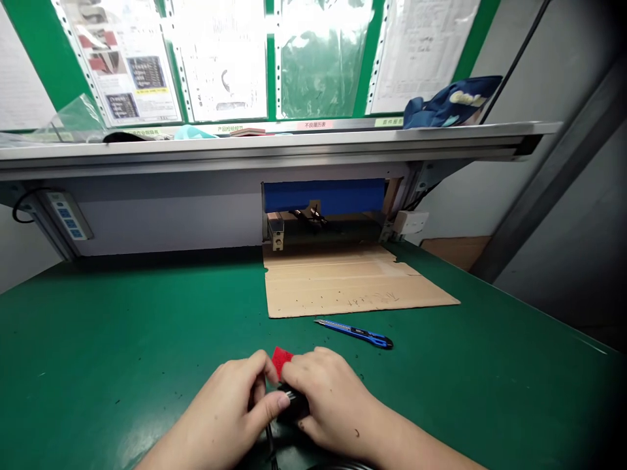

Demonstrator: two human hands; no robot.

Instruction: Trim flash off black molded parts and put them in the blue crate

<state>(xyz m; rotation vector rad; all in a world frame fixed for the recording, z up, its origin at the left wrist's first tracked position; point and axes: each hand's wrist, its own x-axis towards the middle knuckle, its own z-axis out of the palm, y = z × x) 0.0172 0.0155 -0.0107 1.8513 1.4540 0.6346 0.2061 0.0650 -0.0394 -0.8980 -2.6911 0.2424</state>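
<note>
Two hands meet low on the green table (122, 339). The left hand (230, 408) and the right hand (333, 405) both pinch a small black part (294, 401), which sits between them, right on the table. A red tag (281, 360) sticks up just above it, touching the fingers (294, 372) of the right hand. A thin black cord (270, 444) runs down from the part. It may be a plug, but the hands hide most of it. A blue knife (357, 333) lies near, a bit behind the hands. Farther back lies a flat cardboard (343, 284). A blue cap (450, 101) rests on the shelf (245, 147) above.
</note>
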